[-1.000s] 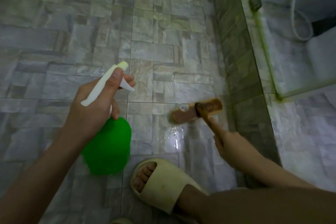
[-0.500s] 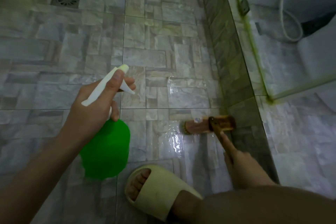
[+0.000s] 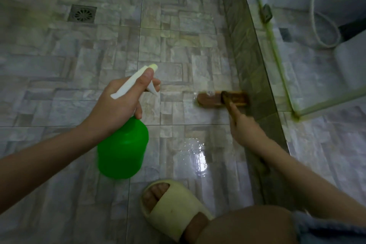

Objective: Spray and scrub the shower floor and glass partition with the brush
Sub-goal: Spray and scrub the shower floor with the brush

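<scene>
My left hand grips the white trigger head of a green spray bottle held above the stone-patterned shower floor, nozzle pointing up and to the right. My right hand holds the handle of a brown wooden brush. The brush head lies flat on the wet tiles against the foot of the dark tiled kerb. The glass partition stands on that kerb to the right, its frame edged green.
A square floor drain sits at the far left. A wet shiny patch lies in front of my cream slipper. Behind the glass a white hose hangs beside a white fixture.
The brush has slid away from me along the kerb across the wet tiles. The left hand still holds the bottle the same way, and the view has tilted upward.
</scene>
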